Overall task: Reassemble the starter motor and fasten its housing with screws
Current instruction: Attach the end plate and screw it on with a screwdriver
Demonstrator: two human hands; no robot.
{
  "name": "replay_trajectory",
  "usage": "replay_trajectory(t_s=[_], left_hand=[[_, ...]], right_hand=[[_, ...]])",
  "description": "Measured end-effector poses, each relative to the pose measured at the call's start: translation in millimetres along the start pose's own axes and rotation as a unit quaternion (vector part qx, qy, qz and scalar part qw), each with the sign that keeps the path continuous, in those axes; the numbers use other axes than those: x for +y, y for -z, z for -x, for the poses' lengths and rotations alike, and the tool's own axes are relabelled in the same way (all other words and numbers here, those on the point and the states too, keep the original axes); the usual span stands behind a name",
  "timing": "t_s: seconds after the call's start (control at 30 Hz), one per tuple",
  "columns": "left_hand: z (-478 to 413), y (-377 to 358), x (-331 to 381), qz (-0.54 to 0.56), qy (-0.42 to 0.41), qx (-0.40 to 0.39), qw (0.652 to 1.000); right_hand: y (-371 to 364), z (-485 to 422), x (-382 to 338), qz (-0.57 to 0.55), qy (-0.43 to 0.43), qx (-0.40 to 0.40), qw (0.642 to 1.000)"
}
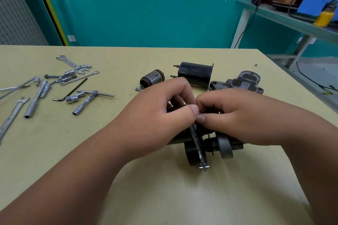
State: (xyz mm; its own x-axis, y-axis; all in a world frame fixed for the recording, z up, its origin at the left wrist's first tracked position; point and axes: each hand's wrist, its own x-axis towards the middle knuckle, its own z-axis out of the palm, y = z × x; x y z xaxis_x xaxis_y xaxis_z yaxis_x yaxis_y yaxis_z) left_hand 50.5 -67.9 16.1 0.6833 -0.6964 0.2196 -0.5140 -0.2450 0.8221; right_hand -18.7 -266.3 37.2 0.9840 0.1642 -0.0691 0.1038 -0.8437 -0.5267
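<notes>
Fingers of left hand and right hand pinch the top of the thin shiny metal lever; the rest runs down, coming closer

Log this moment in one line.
step: fitting lever assembly | left hand: pinches it | right hand: pinches it | armature, black housing, end casting: apart on table

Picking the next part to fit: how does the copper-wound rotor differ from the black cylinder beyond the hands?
The rotor is smaller; the black cylinder is clearly bulkier. The rotor is ribbed, with copper windings at its ends; the cylinder is smooth and dark. The rotor has a thin shaft at its left end; the cylinder has two studs there. Both lie on their sides on the table.
</notes>
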Motion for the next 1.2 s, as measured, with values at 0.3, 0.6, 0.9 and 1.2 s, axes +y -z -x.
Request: replay_trajectory(t_s=[0.3,0.6,0.9,1.2], left_hand=[[0.6,0.4,1.3,-0.009,-0.003,0.000,1.000],[-3.0,0.6,-6.4,0.014,0.001,-0.007,1.000],[-2.0,-1.0,-5.3,0.028,0.006,-0.006,1.000],[0.0,-0.2,-2.1,0.000,0.009,-0.002,1.000]], right_hand=[[0.5,-1.2,0.4,-0.047,-0.008,0.013,0.999],[-0.3,-2.2,1.8,-0.032,0.007,0.017,0.999],[-0.9,-2.3,4.5,-0.044,0.006,0.016,0.999],[-0.5,-2.3,6.0,-0.056,-0.013,-0.013,0.998]])
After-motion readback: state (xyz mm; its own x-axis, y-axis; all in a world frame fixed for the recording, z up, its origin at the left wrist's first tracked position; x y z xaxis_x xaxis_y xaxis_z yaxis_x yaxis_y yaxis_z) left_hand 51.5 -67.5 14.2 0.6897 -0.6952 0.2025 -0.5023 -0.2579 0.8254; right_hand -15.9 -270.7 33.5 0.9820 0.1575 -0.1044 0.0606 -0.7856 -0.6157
